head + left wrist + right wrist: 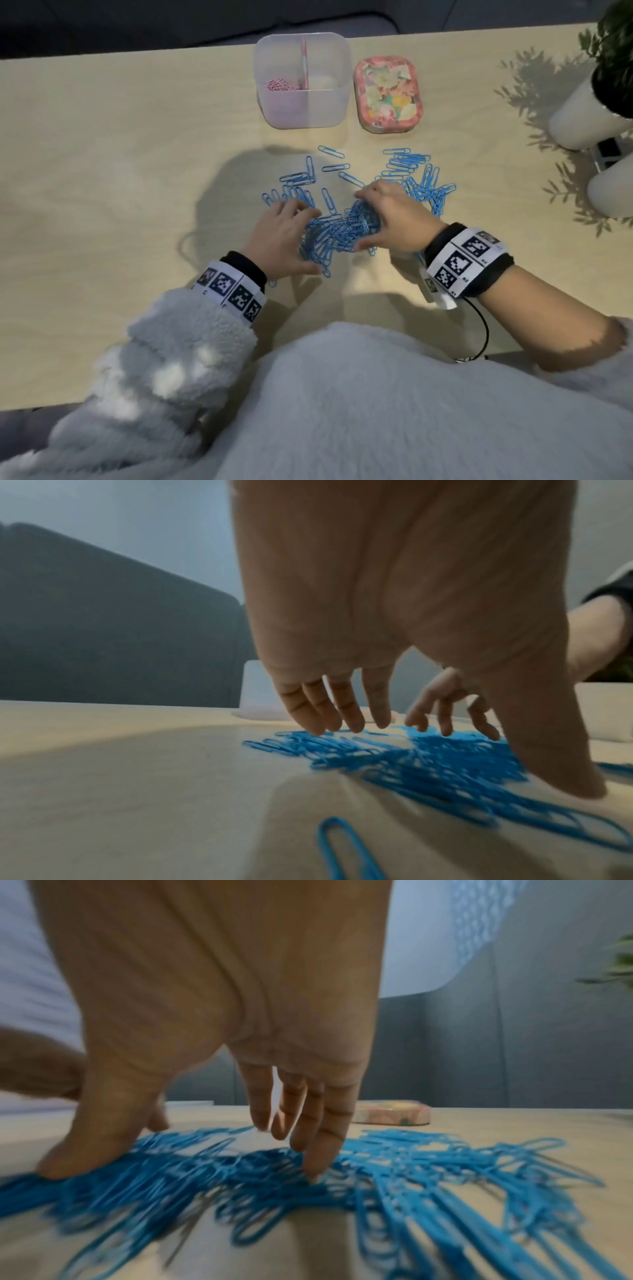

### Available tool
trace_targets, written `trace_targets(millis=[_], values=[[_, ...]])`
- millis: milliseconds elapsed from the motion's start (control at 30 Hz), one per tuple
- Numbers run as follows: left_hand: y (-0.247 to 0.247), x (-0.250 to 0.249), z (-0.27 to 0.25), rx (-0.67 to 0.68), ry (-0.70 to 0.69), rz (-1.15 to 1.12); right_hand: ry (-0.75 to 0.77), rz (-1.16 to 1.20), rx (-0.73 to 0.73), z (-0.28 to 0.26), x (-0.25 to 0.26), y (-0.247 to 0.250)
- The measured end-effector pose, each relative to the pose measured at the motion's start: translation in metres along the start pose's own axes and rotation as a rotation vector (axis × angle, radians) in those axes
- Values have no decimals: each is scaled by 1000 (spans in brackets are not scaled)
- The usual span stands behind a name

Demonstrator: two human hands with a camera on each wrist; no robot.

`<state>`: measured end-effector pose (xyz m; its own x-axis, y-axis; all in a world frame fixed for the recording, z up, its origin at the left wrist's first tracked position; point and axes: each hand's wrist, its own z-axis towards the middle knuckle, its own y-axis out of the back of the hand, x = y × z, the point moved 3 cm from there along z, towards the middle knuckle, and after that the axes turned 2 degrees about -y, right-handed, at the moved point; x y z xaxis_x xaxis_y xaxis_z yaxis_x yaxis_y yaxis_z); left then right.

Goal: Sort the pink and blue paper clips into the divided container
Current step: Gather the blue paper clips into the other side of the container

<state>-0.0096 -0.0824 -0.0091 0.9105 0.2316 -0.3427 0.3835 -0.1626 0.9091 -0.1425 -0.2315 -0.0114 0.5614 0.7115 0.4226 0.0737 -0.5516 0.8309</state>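
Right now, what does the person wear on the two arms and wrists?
The left arm is in a fluffy pale grey fleece sleeve. The right forearm is bare, its sleeve pushed up. Each wrist carries a black band with a white strip of square black-and-white markers: left band, right band. A thin black cable hangs from the right band. Both hands are bare.

Motion blurs the blue paper clips point(342, 1177); plant point(613, 51) cut off by the edge.

Left hand point(281, 236) and right hand point(394, 216) palm-down, facing, fingers point(322, 1139) spread, extended.
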Motion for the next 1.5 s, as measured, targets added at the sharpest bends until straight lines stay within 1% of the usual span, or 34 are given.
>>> trace_targets(millis=[67,133,267,367,400,467,567,633,733,800,867,967,1067,1133,1167,1267,1333,1400,1500], values=[[-8,-8,9,63,-36,34,62,-41,17,-2,12,-13],[-11,-14,17,76,-36,25,99,-86,-1,-3,23,-24],[-6,-14,27,26,1,-53,78,-30,-96,-1,32,-28],[-5,-10,28,-21,18,-121,94,-93,-68,4,31,-28],[-4,-10,27,-38,23,-143,97,-81,-71,5,29,-26],[-4,-8,26,-72,36,-181,71,47,-115,8,25,-14],[-4,-5,24,-95,70,-236,-11,244,-198,16,17,14],[-3,-4,24,-97,80,-224,-37,344,-216,27,12,34],[-1,-4,22,-102,86,-200,-61,571,-223,48,10,64],[0,-3,21,-129,83,-201,-81,689,-278,68,11,89],[1,-4,21,-141,85,-221,-101,746,-328,89,15,112],[12,-5,25,-145,87,-308,-95,783,-399,124,26,139],[28,-2,34,-170,104,-442,-149,761,-464,160,29,146],[44,0,43,-210,103,-532,-207,708,-496,182,24,142],[53,4,50,-238,105,-572,-235,694,-483,192,20,138],[81,19,79,-362,148,-658,-269,693,-373,211,16,126],[96,29,101,-481,185,-679,-254,699,-345,207,19,125],[107,36,122,-571,237,-697,-220,725,-380,193,22,128],[117,40,150,-602,287,-674,-165,811,-473,163,21,133]])
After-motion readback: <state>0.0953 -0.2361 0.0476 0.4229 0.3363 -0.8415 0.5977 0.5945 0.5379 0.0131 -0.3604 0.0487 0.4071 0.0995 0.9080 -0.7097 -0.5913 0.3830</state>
